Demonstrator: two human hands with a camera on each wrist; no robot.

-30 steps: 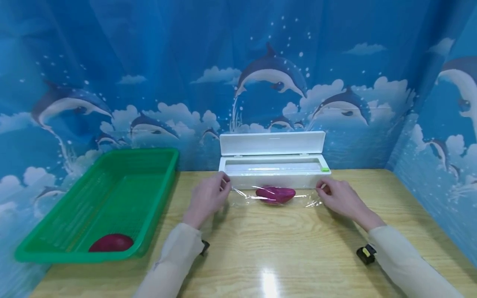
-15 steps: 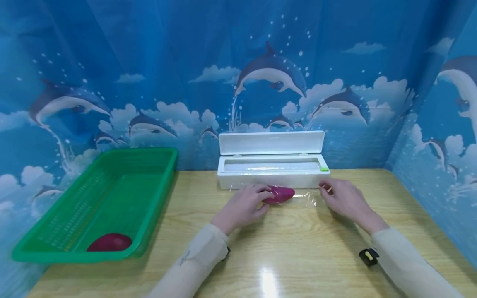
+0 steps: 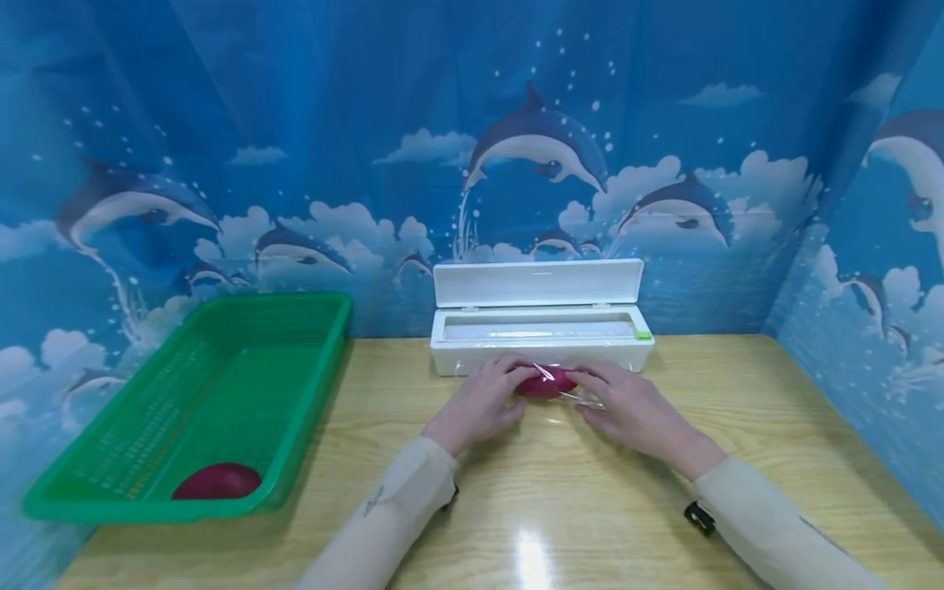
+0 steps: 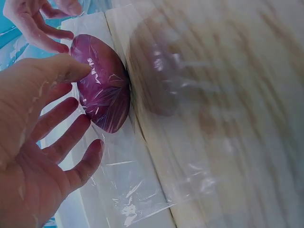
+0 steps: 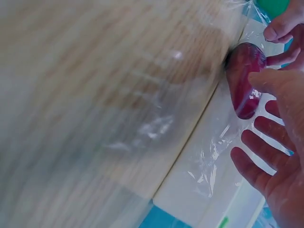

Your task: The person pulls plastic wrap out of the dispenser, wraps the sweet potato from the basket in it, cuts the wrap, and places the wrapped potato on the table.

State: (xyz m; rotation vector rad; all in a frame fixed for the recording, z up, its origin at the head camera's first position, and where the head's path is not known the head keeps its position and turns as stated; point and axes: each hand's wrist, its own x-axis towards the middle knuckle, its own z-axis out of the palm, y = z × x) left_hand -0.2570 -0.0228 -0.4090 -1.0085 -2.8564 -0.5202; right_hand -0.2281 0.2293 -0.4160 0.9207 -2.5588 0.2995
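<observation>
A purple-red oval item (image 3: 544, 383), wrapped in clear film, lies on the table against the front of an open white box (image 3: 542, 355). My left hand (image 3: 483, 403) holds its left end, thumb and fingers around it; in the left wrist view the thumb of that hand (image 4: 45, 128) presses the wrapped item (image 4: 103, 83). At the right end my right hand (image 3: 633, 411) has its thumb and fingers on the item. Clear film (image 5: 209, 164) spreads out beside the item in the right wrist view, where the right hand's (image 5: 280, 137) other fingers are spread.
A green basket (image 3: 301, 410) stands at the left with another purple-red item (image 3: 217, 481) in its near end. Behind the hands, the white box's raised lid (image 3: 538, 284) leans by the blue dolphin-print curtain (image 3: 332, 164). A wood-grain table (image 3: 575, 508) lies beneath.
My left hand has moved right from the film's left edge to the item. Later my right hand has come left from the film's right end to the item's right end, the film bunching there.
</observation>
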